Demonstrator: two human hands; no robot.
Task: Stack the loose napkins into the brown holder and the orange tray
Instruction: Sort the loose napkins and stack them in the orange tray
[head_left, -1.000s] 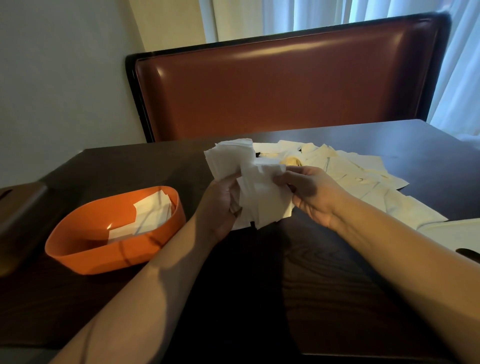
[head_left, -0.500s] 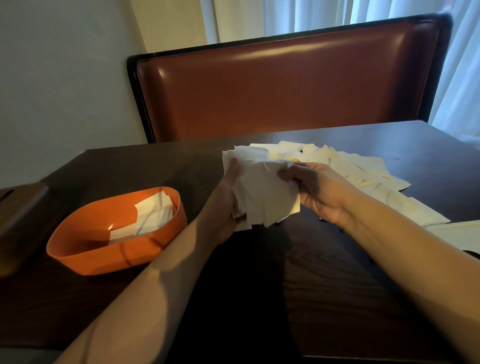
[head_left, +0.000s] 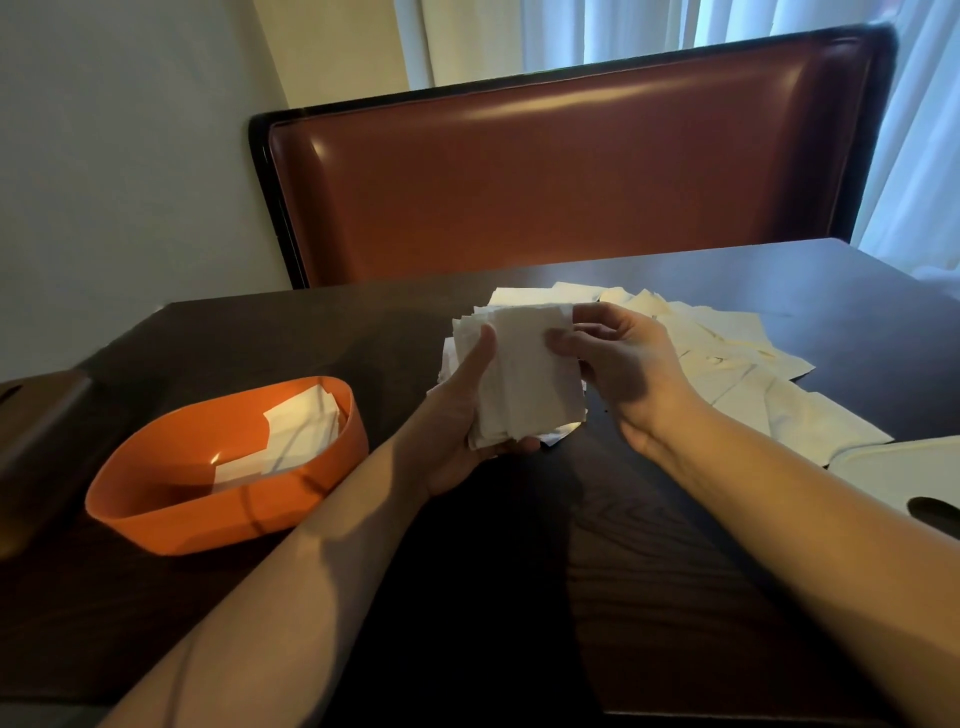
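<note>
Holding a bundle of napkins (head_left: 524, 379) upright above the dark table (head_left: 649, 597) at the centre of the frame, the left hand (head_left: 462, 415) cups the bundle from below and from its left side, thumb laid up along the front sheet and fingers curled under the bottom edge. The right hand (head_left: 618, 364) pinches the upper right corner of the same bundle between thumb and fingertips, seemingly squaring the sheets. The bundle's long axis runs roughly up and down in the frame, leaning a little to the right at the bottom. The orange tray (head_left: 156, 499) sits at lower left, well apart from the bundle and on the left hand's side, so that hand is plainly the nearer one for a drop there; a few napkins already lie inside it, against its far right wall. The tray's long axis runs from lower left to upper right, so the bundle would probably need to tip flat and turn somewhat to lie along it. At the far left edge a brown holder (head_left: 36, 441) shows only in part, beyond the tray and farther from both hands. Behind and to the right of the hands, many loose napkins (head_left: 737, 374) are spread over the table, nearer the right hand, so the job looks far from finished. A white lid-like thing (head_left: 904, 473) lies at the right edge.
</note>
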